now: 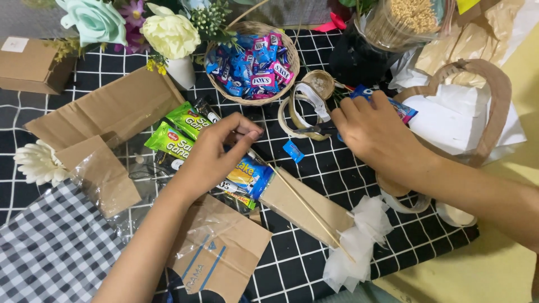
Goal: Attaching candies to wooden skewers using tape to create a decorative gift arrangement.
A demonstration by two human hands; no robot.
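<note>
Ideally, the left hand (216, 154) keeps its fingers pinched firm on the thin wooden skewer (306, 207) above the snack packets (188, 132), while the right hand (373, 132), fingers curled over a blue packet (405, 110), steadies it.

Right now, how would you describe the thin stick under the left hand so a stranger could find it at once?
Start at the black cloth with white grid lines and find the left hand over the snack packets. From its fingertips a thin wooden skewer slants down to the right, across a flat cardboard strip, towards white tissue. Nothing else there is so long and thin.
</note>
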